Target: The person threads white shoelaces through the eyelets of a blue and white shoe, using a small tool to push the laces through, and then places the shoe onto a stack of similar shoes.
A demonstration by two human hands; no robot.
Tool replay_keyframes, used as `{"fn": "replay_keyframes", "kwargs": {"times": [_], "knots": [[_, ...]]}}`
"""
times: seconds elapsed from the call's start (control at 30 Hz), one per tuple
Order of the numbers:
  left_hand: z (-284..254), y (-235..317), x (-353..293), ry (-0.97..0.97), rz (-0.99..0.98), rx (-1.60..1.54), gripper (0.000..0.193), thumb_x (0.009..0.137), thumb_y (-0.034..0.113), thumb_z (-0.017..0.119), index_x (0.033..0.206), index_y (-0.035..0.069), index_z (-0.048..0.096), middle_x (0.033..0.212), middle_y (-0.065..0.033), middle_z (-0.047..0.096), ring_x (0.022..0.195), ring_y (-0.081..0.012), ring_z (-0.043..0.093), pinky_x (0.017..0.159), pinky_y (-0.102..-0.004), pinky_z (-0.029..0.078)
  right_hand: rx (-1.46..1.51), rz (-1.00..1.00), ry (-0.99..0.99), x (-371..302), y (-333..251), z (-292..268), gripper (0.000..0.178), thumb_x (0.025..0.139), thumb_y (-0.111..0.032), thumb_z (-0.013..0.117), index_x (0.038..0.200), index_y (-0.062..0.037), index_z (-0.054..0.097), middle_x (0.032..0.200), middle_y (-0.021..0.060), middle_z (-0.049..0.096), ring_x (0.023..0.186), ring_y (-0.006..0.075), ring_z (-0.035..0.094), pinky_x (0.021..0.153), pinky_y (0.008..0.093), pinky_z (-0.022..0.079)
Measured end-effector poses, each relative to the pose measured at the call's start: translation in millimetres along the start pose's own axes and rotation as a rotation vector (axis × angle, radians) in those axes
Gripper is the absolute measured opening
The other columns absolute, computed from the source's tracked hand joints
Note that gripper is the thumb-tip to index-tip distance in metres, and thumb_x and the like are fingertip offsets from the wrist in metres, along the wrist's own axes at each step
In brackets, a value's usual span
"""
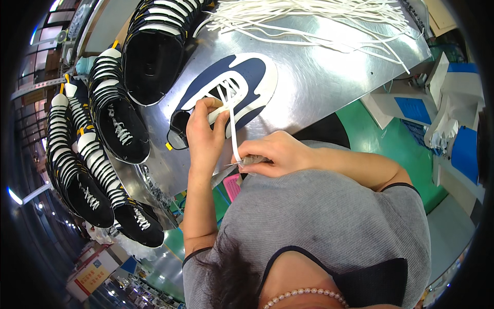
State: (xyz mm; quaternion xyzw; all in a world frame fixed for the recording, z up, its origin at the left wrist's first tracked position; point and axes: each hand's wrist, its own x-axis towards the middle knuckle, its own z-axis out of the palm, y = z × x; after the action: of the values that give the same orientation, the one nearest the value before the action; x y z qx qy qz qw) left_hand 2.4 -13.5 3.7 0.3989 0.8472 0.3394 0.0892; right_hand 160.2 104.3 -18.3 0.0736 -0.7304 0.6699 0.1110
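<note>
A navy and white shoe upper (249, 72) lies on the metal table, its toe to the upper right. White lace crosses its eyelet opening. My left hand (205, 126) pinches the upper beside that opening, thumb and index finger close to the lace. From the eyelets a white shoelace (233, 131) stretches taut toward my body. My right hand (275, 154) is closed at the lace's near end, by the table's front edge. It also grips a greyish, wrapped-looking handle (252, 160) with a thin pointed tip. The exact kind of that tool is hard to make out.
Loose white shoelaces (309, 20) lie in a heap across the table's far side. Nested stacks of black and white shoe uppers (152, 62) stand at the left. A pink basket-like object (232, 186) sits below the edge. White and blue bins (411, 109) are at right.
</note>
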Motion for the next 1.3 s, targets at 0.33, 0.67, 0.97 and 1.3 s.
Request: {"fn": "replay_keyframes", "kwargs": {"times": [0.33, 0.67, 0.97, 1.3], "knots": [[0.5, -1.7, -0.1, -0.022, -0.016, -0.040, 0.026, 0.085, 0.007, 0.073, 0.105, 0.002, 0.058, 0.093, -0.0147, 0.069, 0.086, -0.0326, 0.066, 0.079, -0.0392, 0.051, 0.109, 0.170, 0.182, 33.5, -1.3, -31.9, 0.022, 0.090, -0.015, 0.071, 0.109, -0.0073, 0.064, 0.088, 0.0073, 0.070, 0.076, 0.0170, 0.067, 0.071, 0.0296, 0.052], [-4.5, -1.3, 1.4, -0.029, -0.025, -0.066, 0.028, 0.084, 0.011, 0.077, 0.102, -0.001, 0.059, 0.091, -0.0090, 0.069, 0.083, -0.0160, 0.065, 0.077, -0.0288, 0.050, 0.212, 0.162, 0.493, 74.4, 35.9, -47.2, 0.017, 0.089, -0.009, 0.074, 0.104, -0.0029, 0.067, 0.094, 0.0057, 0.073, 0.085, 0.0076, 0.066, 0.077, 0.0239, 0.053], [9.2, 3.7, 4.2, 0.096, -0.057, 0.061, 0.032, 0.077, 0.016, 0.083, 0.093, 0.001, 0.060, 0.087, -0.0095, 0.069, 0.081, -0.0246, 0.067, 0.074, -0.0340, 0.051, 0.017, 0.117, 0.535, 75.3, 40.4, -37.4, 0.019, 0.089, -0.009, 0.074, 0.103, -0.0017, 0.064, 0.088, 0.0059, 0.073, 0.081, 0.0094, 0.068, 0.073, 0.0249, 0.053], [14.4, -1.2, 3.6, 0.140, -0.056, 0.112, 0.032, 0.075, 0.021, 0.084, 0.090, 0.005, 0.060, 0.083, -0.0087, 0.070, 0.077, -0.0261, 0.067, 0.069, -0.0373, 0.052, -0.246, 0.418, 0.301, 31.7, 6.8, -39.1, 0.022, 0.097, -0.022, 0.062, 0.107, -0.0038, 0.055, 0.081, 0.0120, 0.069, 0.070, 0.0269, 0.067, 0.064, 0.0360, 0.050]]}}
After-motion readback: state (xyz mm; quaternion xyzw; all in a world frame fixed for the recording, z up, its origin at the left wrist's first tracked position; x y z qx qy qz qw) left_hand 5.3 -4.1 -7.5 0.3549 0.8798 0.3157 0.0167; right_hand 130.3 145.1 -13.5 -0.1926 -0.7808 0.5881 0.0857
